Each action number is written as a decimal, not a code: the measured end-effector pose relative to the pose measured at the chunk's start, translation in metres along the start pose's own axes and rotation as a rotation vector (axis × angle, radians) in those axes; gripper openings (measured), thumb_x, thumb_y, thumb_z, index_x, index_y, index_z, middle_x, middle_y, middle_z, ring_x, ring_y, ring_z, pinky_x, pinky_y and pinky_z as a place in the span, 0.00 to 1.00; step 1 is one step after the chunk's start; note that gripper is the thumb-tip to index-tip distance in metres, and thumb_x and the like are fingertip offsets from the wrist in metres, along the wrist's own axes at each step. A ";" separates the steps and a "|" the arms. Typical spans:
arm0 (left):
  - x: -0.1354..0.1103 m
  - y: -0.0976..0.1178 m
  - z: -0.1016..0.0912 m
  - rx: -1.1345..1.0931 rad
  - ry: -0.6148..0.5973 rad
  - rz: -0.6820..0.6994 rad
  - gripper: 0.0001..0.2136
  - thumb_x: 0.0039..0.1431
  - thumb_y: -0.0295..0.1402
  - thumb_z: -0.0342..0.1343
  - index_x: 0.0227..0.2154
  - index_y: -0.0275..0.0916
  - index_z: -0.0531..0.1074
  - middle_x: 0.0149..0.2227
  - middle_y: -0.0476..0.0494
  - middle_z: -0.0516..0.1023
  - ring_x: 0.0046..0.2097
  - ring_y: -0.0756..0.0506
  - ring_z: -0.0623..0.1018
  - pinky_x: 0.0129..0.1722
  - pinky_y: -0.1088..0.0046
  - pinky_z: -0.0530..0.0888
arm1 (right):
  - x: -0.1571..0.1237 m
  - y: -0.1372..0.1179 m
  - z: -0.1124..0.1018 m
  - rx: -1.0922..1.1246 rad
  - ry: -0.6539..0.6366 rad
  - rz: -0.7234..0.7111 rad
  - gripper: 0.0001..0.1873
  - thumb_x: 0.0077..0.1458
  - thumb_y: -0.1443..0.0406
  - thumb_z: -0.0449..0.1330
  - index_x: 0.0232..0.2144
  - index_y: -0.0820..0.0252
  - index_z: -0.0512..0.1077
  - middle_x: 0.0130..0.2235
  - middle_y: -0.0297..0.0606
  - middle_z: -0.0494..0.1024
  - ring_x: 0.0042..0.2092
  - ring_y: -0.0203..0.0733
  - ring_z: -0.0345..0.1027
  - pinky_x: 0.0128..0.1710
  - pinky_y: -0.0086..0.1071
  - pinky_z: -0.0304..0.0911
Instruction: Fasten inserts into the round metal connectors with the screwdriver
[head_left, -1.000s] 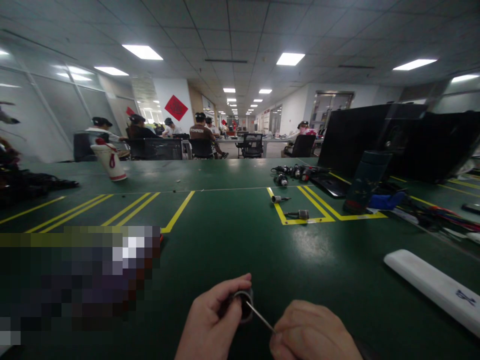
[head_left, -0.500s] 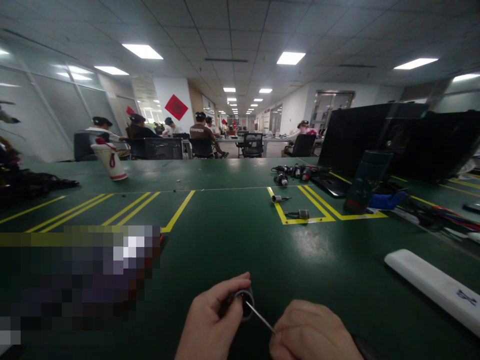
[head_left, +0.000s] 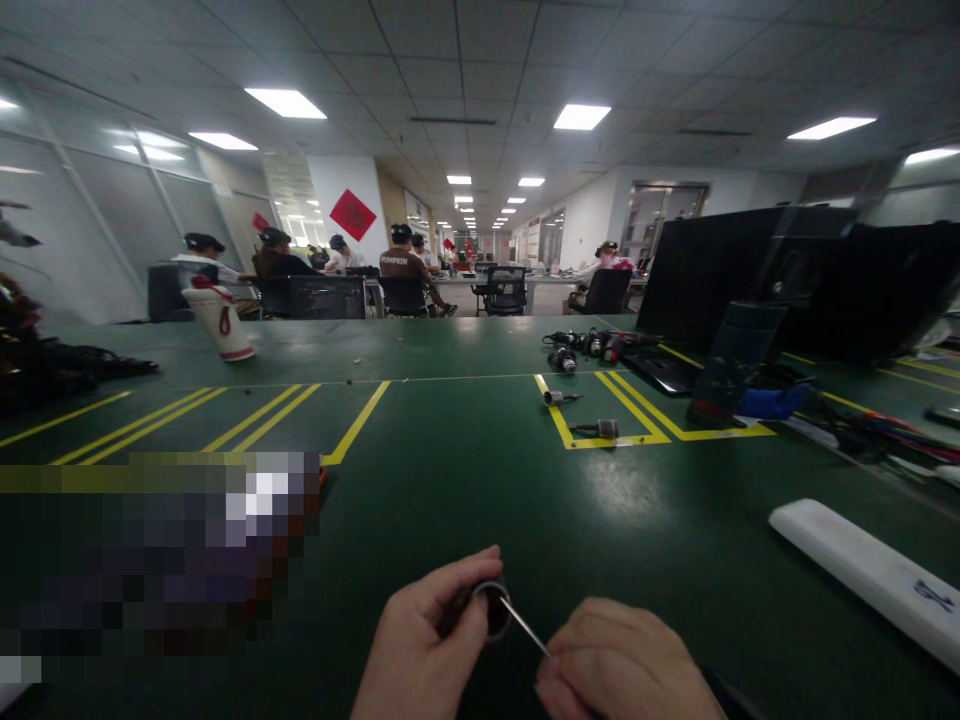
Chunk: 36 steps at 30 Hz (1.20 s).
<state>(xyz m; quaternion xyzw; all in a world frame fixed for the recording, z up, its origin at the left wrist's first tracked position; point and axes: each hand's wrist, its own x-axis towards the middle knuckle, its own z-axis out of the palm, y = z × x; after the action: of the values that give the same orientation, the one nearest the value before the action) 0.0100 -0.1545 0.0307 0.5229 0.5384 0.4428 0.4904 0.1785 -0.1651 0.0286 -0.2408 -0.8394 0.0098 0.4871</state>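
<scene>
My left hand (head_left: 424,640) is closed round a small dark cylindrical part with a metal rim (head_left: 493,608), its open end turned toward my right hand. My right hand (head_left: 619,665) is closed in a pinch on a thin metal rod (head_left: 525,628), whose tip reaches into the mouth of the cylinder. Both hands hover just above the green table (head_left: 465,480) at the bottom edge of the view.
A white flat bar (head_left: 862,572) lies at the right. Small metal tools (head_left: 596,428) and dark parts (head_left: 592,345) sit by yellow floor-tape lines. A dark bottle (head_left: 731,362) and black screens (head_left: 712,270) stand at right, a white cup (head_left: 220,322) at left. People sit at desks beyond.
The hands and the cylinder have shifted very slightly; the rod's tip stays in the cylinder's mouth. Nothing else has moved.
</scene>
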 end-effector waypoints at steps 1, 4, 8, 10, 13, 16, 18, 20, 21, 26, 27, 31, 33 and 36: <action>0.000 0.000 0.000 -0.002 0.002 0.005 0.10 0.46 0.32 0.58 0.33 0.42 0.80 0.41 0.41 0.81 0.38 0.41 0.80 0.35 0.68 0.79 | -0.001 0.000 0.000 0.005 -0.002 0.001 0.20 0.61 0.70 0.46 0.19 0.59 0.64 0.15 0.32 0.72 0.17 0.31 0.64 0.18 0.24 0.58; 0.000 0.000 0.000 -0.015 0.010 0.012 0.10 0.46 0.32 0.58 0.32 0.42 0.80 0.41 0.41 0.81 0.38 0.40 0.80 0.35 0.67 0.79 | -0.003 0.002 -0.001 0.009 -0.007 0.004 0.21 0.63 0.68 0.45 0.18 0.59 0.64 0.16 0.32 0.73 0.17 0.31 0.64 0.18 0.24 0.58; -0.001 -0.002 -0.001 -0.002 0.014 0.005 0.10 0.47 0.31 0.57 0.33 0.42 0.80 0.42 0.40 0.81 0.39 0.40 0.80 0.36 0.66 0.79 | -0.003 0.003 -0.002 0.062 -0.065 0.025 0.25 0.65 0.66 0.41 0.16 0.59 0.62 0.15 0.31 0.72 0.18 0.30 0.65 0.19 0.23 0.59; 0.000 -0.004 -0.001 0.016 0.015 0.016 0.10 0.47 0.31 0.57 0.33 0.42 0.80 0.43 0.41 0.80 0.39 0.40 0.80 0.38 0.65 0.78 | -0.003 0.002 -0.001 0.061 -0.063 0.025 0.25 0.65 0.66 0.41 0.16 0.59 0.62 0.15 0.31 0.72 0.18 0.31 0.65 0.19 0.24 0.60; 0.001 -0.005 -0.001 0.025 0.024 0.040 0.10 0.47 0.30 0.57 0.33 0.42 0.80 0.44 0.41 0.80 0.41 0.40 0.80 0.40 0.64 0.78 | -0.003 0.002 0.003 -0.037 -0.023 -0.009 0.23 0.64 0.68 0.44 0.18 0.59 0.65 0.16 0.31 0.73 0.17 0.31 0.65 0.17 0.24 0.58; 0.002 -0.006 -0.001 0.027 0.013 0.046 0.10 0.47 0.30 0.57 0.33 0.42 0.80 0.44 0.41 0.80 0.41 0.40 0.80 0.41 0.64 0.77 | -0.003 0.001 0.006 -0.107 0.016 -0.041 0.21 0.62 0.68 0.46 0.18 0.60 0.66 0.16 0.31 0.73 0.17 0.31 0.64 0.16 0.25 0.57; 0.002 -0.006 -0.002 0.024 0.006 0.041 0.11 0.47 0.30 0.57 0.33 0.42 0.80 0.43 0.41 0.80 0.41 0.40 0.80 0.41 0.64 0.77 | -0.002 0.001 0.006 -0.082 0.029 -0.047 0.21 0.63 0.68 0.46 0.19 0.60 0.66 0.15 0.31 0.73 0.17 0.31 0.64 0.16 0.24 0.57; 0.002 -0.006 -0.002 0.020 0.006 0.034 0.11 0.47 0.30 0.57 0.34 0.42 0.80 0.42 0.41 0.81 0.40 0.40 0.80 0.41 0.64 0.77 | -0.001 0.001 0.006 -0.054 0.044 -0.041 0.22 0.63 0.68 0.45 0.19 0.60 0.66 0.15 0.32 0.73 0.17 0.31 0.63 0.16 0.25 0.57; 0.003 -0.007 -0.002 0.018 0.006 0.030 0.11 0.47 0.30 0.57 0.34 0.42 0.80 0.42 0.41 0.81 0.40 0.40 0.80 0.41 0.63 0.77 | -0.001 0.001 0.005 -0.049 0.050 -0.039 0.22 0.63 0.68 0.44 0.18 0.60 0.65 0.15 0.32 0.72 0.16 0.31 0.63 0.16 0.25 0.57; 0.004 -0.007 -0.002 0.019 -0.001 0.030 0.11 0.46 0.30 0.56 0.33 0.43 0.80 0.42 0.42 0.81 0.39 0.41 0.80 0.41 0.63 0.77 | -0.001 0.001 0.003 -0.045 0.026 -0.038 0.22 0.64 0.67 0.45 0.18 0.59 0.65 0.15 0.31 0.72 0.17 0.31 0.63 0.17 0.24 0.57; 0.004 -0.007 -0.002 0.025 0.001 0.028 0.11 0.46 0.30 0.56 0.32 0.43 0.80 0.42 0.42 0.81 0.39 0.41 0.80 0.41 0.63 0.77 | 0.000 0.001 0.003 -0.042 0.016 -0.037 0.23 0.64 0.67 0.44 0.18 0.59 0.65 0.15 0.31 0.73 0.17 0.31 0.64 0.17 0.24 0.57; 0.004 -0.003 -0.002 0.042 0.018 0.009 0.11 0.45 0.31 0.56 0.32 0.43 0.80 0.40 0.42 0.81 0.38 0.41 0.80 0.42 0.62 0.76 | 0.001 -0.001 0.003 -0.039 -0.002 -0.015 0.24 0.64 0.68 0.42 0.17 0.58 0.63 0.14 0.31 0.71 0.16 0.31 0.63 0.17 0.24 0.57; 0.004 -0.001 0.000 0.038 0.026 0.003 0.11 0.43 0.31 0.57 0.31 0.42 0.81 0.39 0.42 0.82 0.38 0.40 0.80 0.43 0.61 0.76 | 0.001 -0.001 0.002 -0.045 -0.008 -0.011 0.24 0.64 0.68 0.42 0.17 0.58 0.63 0.14 0.31 0.71 0.16 0.31 0.62 0.16 0.24 0.57; 0.005 -0.001 0.001 -0.001 0.027 -0.014 0.10 0.41 0.31 0.58 0.28 0.41 0.81 0.39 0.41 0.82 0.39 0.39 0.79 0.42 0.62 0.76 | 0.000 0.000 -0.001 -0.006 -0.025 0.000 0.22 0.63 0.68 0.43 0.18 0.58 0.63 0.15 0.31 0.71 0.17 0.32 0.63 0.17 0.24 0.58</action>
<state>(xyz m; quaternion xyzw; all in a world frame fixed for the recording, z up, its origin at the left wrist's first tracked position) 0.0106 -0.1492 0.0293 0.5129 0.5484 0.4468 0.4865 0.1792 -0.1651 0.0285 -0.2419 -0.8454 0.0104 0.4760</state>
